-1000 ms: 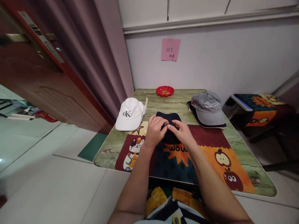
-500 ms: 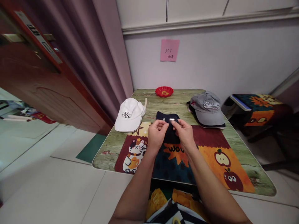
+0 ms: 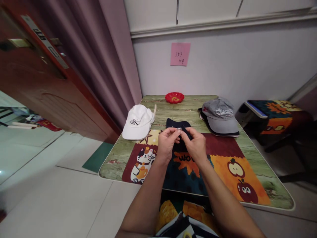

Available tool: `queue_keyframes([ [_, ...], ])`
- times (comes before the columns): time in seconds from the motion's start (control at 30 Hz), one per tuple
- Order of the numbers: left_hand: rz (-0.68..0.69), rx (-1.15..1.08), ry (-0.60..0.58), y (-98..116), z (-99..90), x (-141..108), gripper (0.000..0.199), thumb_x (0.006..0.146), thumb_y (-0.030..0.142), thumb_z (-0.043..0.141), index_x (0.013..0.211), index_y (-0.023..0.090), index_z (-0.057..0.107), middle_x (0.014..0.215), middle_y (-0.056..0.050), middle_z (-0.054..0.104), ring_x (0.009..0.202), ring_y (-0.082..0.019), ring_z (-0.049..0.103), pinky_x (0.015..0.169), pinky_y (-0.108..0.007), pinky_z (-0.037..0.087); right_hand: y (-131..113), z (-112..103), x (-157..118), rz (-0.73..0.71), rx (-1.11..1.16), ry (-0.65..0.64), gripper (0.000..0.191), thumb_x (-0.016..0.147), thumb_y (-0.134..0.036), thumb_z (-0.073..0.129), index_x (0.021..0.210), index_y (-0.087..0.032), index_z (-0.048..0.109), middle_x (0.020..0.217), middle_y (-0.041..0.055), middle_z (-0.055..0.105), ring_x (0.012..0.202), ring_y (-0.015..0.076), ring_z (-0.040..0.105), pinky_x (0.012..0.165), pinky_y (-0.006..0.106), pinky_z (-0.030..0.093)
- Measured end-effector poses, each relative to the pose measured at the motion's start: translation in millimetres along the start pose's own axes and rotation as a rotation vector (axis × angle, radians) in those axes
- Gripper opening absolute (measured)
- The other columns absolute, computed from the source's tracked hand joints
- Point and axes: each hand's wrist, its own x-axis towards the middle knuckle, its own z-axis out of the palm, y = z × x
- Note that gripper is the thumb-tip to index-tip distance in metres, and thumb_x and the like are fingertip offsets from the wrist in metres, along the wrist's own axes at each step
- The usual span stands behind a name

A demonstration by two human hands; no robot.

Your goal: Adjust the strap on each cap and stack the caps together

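A dark navy cap [image 3: 173,123] lies at the middle of the table, partly hidden behind my hands. Its strap has a small silver metal buckle [image 3: 179,129]. My left hand [image 3: 167,142] pinches the strap at the buckle with thumb and fingers. On the other side, my right hand [image 3: 195,142] grips the dark strap close to the left fingertips. A white cap [image 3: 138,122] with black letters sits on the left. Grey and dark caps [image 3: 221,115] are stacked on the right.
The wood-patterned table [image 3: 111,162] carries a colourful mat [image 3: 223,145] and, at the back, a red scalloped dish [image 3: 174,97]. A stool [image 3: 277,115] stands to the right. A wooden door [image 3: 61,96] and purple curtain [image 3: 119,49] are on the left.
My hands have come closer together, and the silver buckle has shifted left to my left fingertips. Less of the cap's strap area shows between my hands.
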Motion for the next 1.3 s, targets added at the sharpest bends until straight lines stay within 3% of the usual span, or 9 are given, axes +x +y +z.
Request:
queue_keyframes([
  [0.17,0.055,0.001,0.071,-2.9,-5.7,4.7,0.028,0.066,0.035,0.085,0.077,0.014,0.071,0.073,0.0,0.067,0.062,-0.008,0.06,0.057,-0.019,0.049,-0.6,-2.7,-1.7,0.001,0.012,-0.011,0.036,0.097,-0.049,0.052,0.103,-0.018,0.071,0.065,-0.0011,0.064,0.055,0.0134,0.053,0.057,0.026,0.039],
  [0.27,0.064,-0.004,0.1,-3.9,-7.9,6.3,0.027,0.068,0.034,0.084,0.079,0.014,0.071,0.075,-0.001,0.069,0.063,-0.008,0.061,0.059,-0.019,0.051,3.5,-2.1,-0.5,0.035,0.028,0.02,0.034,0.095,-0.05,0.054,0.098,-0.019,0.068,0.061,-0.0031,0.059,0.051,0.0123,0.048,0.053,0.026,0.036],
  [0.57,-0.122,-0.184,0.021,-3.4,-11.6,5.2,0.033,0.064,0.03,0.088,0.084,0.011,0.069,0.074,-0.003,0.071,0.06,-0.009,0.063,0.059,-0.022,0.054,16.2,1.3,4.4,0.11,0.174,-0.089,0.036,0.089,-0.054,0.058,0.083,-0.02,0.066,0.056,-0.0024,0.055,0.048,0.0117,0.044,0.048,0.025,0.033],
  [0.83,-0.133,-0.194,0.019,-5.5,-12.2,6.0,0.03,0.067,0.025,0.086,0.088,0.011,0.07,0.076,-0.002,0.071,0.06,-0.008,0.064,0.059,-0.021,0.054,17.5,-0.9,4.5,0.146,0.163,-0.127,0.035,0.087,-0.053,0.061,0.081,-0.019,0.068,0.055,-0.0025,0.054,0.048,0.0113,0.041,0.049,0.025,0.032],
  [1.1,-0.128,-0.048,-0.066,2.0,-16.7,3.3,0.035,0.064,0.034,0.088,0.087,0.013,0.073,0.073,-0.002,0.072,0.056,-0.007,0.061,0.054,-0.019,0.051,13.0,-17.4,7.7,0.082,0.04,-0.21,0.03,0.088,-0.047,0.061,0.079,-0.019,0.07,0.057,-0.0029,0.051,0.053,0.0119,0.041,0.052,0.025,0.029],
  [1.3,-0.083,0.032,-0.097,1.4,-19.0,3.3,0.031,0.067,0.034,0.085,0.087,0.014,0.074,0.073,-0.002,0.071,0.056,-0.008,0.06,0.054,-0.019,0.051,11.6,-24.9,5.8,0.11,-0.021,-0.259,0.032,0.088,-0.047,0.06,0.08,-0.018,0.071,0.056,-0.0029,0.05,0.051,0.0112,0.037,0.05,0.026,0.026],
])
